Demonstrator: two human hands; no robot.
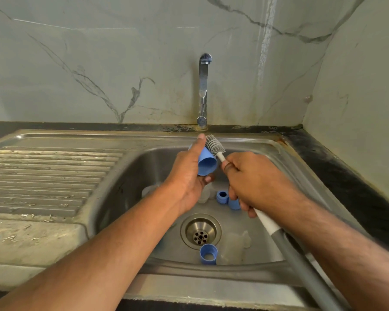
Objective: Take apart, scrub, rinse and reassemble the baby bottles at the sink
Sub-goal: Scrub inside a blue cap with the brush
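My left hand grips a blue bottle cap above the steel sink, thumb along its side. My right hand holds the white handle of a bottle brush, and the grey bristle head lies against the cap's outside near my thumb tip. On the sink floor lie a blue collar ring with another blue piece beside it, a second blue ring near the front wall, and clear bottle parts right of the drain. More clear parts show under my left hand.
The tap stands at the back, with no water running from it. The drain sits mid-basin. A ribbed draining board stretches to the left. Dark countertop runs along the right beside the marble wall.
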